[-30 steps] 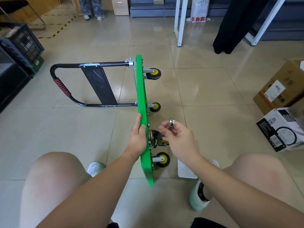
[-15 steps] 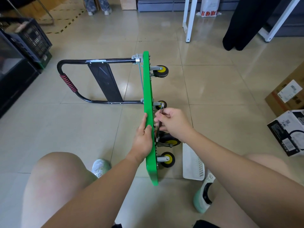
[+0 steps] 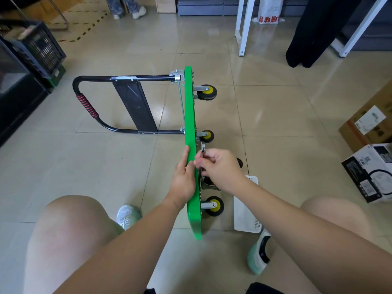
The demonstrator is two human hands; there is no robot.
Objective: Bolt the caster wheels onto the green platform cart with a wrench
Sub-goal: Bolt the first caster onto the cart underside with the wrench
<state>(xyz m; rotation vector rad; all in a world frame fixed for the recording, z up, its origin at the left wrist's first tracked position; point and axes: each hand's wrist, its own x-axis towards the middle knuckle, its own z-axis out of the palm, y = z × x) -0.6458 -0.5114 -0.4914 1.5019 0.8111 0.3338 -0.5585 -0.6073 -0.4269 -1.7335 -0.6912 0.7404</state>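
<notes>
Left hand (image 3: pixel 183 179) lies flat against the green platform (image 3: pixel 190 111) near its close end. Fingers are straight along the top edge with the thumb on the edge, steadying it. Right hand (image 3: pixel 221 169) is just across the deck on the wheel side, fingertips pinching a silver wrench (image 3: pixel 202 147). The wrench runs parallel to the deck, tight to the underside, head pointing away from the person; its lower part is hidden by the fingers. The hands are almost together, with only the deck's thickness between them.

The platform stands on its long edge on the tiled floor (image 3: pixel 275 124), underside facing right. Black handle (image 3: pixel 95 78) lies on the floor to the left, red wrap on the grip.

Casters on the underside, all yellow hub and black tyre:
- far caster (image 3: pixel 207 92)
- middle caster (image 3: pixel 206 136), just beyond the wrench head
- near caster (image 3: pixel 213 205)

A fourth caster (image 3: pixel 209 183) sits right under the right hand, mostly hidden — can't tell if it's bolted.

A white basket (image 3: pixel 246 213) is on the floor right of the near caster, beside the right shoe (image 3: pixel 258 255). Left shoe (image 3: pixel 127 215) is on the other side of the deck. Further right are a cardboard box (image 3: pixel 371 122) and a black-and-white box (image 3: pixel 373 172). A black crate (image 3: pixel 36 45) sits far left. White frame legs (image 3: pixel 244 26) and dark cloth (image 3: pixel 314 28) are at the top.
</notes>
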